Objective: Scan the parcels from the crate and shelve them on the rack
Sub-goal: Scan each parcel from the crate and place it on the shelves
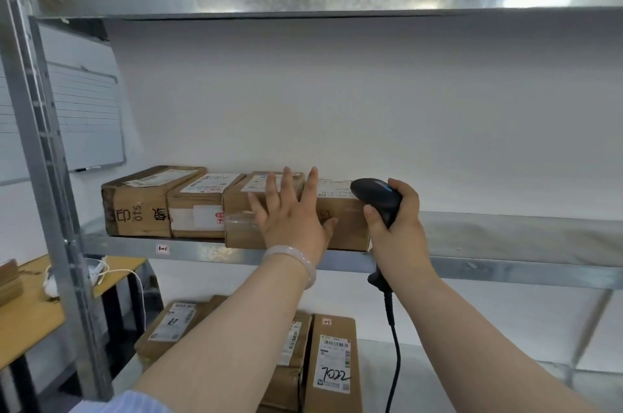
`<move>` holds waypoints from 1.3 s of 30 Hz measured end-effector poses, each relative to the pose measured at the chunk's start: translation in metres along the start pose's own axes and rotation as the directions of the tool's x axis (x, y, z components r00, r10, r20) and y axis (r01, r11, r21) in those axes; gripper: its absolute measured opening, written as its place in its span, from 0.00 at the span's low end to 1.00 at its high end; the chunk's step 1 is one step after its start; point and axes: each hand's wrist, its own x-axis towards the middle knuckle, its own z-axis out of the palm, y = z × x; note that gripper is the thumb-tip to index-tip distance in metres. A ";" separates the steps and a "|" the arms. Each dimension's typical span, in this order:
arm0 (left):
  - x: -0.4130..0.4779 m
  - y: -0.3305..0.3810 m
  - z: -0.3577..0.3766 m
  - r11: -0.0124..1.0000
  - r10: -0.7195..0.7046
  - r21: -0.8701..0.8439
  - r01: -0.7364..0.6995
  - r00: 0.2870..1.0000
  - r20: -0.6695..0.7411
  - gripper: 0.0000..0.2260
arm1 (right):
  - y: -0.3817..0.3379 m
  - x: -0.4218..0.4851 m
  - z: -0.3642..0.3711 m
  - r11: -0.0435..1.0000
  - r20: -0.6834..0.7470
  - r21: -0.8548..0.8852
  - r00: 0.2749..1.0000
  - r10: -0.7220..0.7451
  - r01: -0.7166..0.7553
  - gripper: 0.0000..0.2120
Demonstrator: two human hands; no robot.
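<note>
Pressing flat against the front of two boxes, the left hand [290, 213] is held wide, fingers straight and spread, with nothing gripped. The palm is laid across the seam between the third box [241, 220] and the fourth box [340, 210] of a row of four, and the thumb is rested on the fourth box's front face. A pale bracelet [293, 257] is worn at that wrist.

The row is set on the middle shelf [505, 244] of the metal rack [43, 143], at its left end. The first box [138, 207] and second box [197, 210] are placed end-on, with their long axes run back toward the wall and short faces turned forward. Labels are carried face up on all four. The third and fourth boxes are seen slightly forward of the other two, at the shelf's front lip. The fourth box's long axis cannot be judged, as it is partly covered.

The right hand [397, 224] is closed round the handle of a black scanner [374, 193], held just beside the fourth box's right end. The scanner's head is pointed left toward that box and its handle is directed down, with the cable [394, 362] hung below.

More boxes [333, 362] are laid on the shelf beneath.
</note>
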 end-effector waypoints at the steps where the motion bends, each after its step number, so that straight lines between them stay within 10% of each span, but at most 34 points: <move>1: -0.002 -0.002 0.000 1.000 0.002 -0.001 -0.002 1.000 -0.008 0.39 | -0.002 -0.005 -0.001 0.999 -0.011 0.028 1.000 -0.027 0.027 0.21; 8: -0.058 -0.051 -0.003 0.994 0.014 -0.103 -0.028 0.990 -0.141 0.37 | -0.003 -0.070 0.020 0.969 0.043 0.214 0.990 -0.136 0.124 0.26; 14: -0.141 -0.152 -0.005 0.968 -0.250 0.026 0.250 0.968 0.020 0.35 | 0.015 -0.147 0.092 0.973 0.368 0.230 0.926 -0.084 -0.004 0.28; 27: -0.316 -0.344 -0.058 0.755 -0.654 0.204 0.623 0.741 0.156 0.33 | -0.009 -0.320 0.240 0.967 0.826 0.175 0.562 -0.041 -0.186 0.28; 39: -0.400 -0.526 -0.091 0.516 -0.843 0.154 0.843 0.466 0.269 0.31 | -0.063 -0.422 0.387 0.985 0.905 0.054 0.425 0.020 -0.161 0.24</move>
